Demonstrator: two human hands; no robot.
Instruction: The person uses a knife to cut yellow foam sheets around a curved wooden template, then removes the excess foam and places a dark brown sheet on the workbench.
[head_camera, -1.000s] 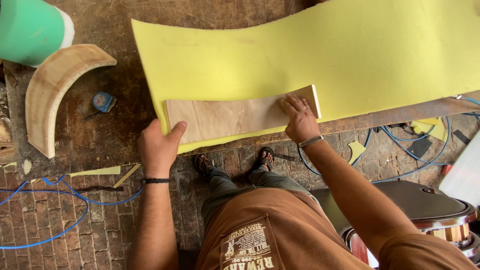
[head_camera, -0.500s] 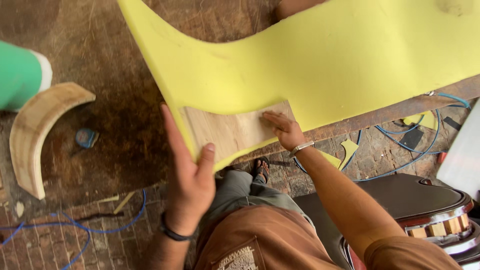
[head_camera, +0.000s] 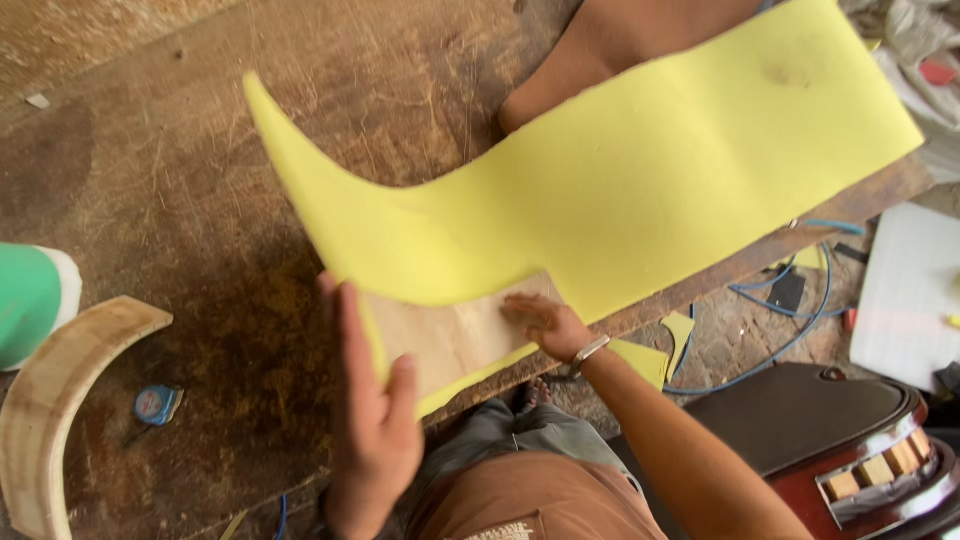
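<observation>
A thin rectangular pale plywood panel (head_camera: 452, 335) lies at the near edge of the worn brown wooden workbench (head_camera: 200, 200), partly under a large curved yellow foam sheet (head_camera: 620, 190). The right hand (head_camera: 545, 322), fingers spread flat, presses the panel at its 3 o'clock side. The left hand (head_camera: 372, 420), open and straight-fingered, rests edgewise against the foam's edge at 9 o'clock; a curved pale wooden piece (head_camera: 55, 400) lies well apart at 9 o'clock.

You have a worn, scratched wooden workbench (head_camera: 200, 200) under you. On it lie a big yellow foam sheet (head_camera: 640, 190), a thin wood panel (head_camera: 450, 335) tucked under the foam's near edge, a curved wooden piece (head_camera: 50, 400) at the left, a small blue tape measure (head_camera: 157, 404) and a green roll (head_camera: 28, 300).
</observation>
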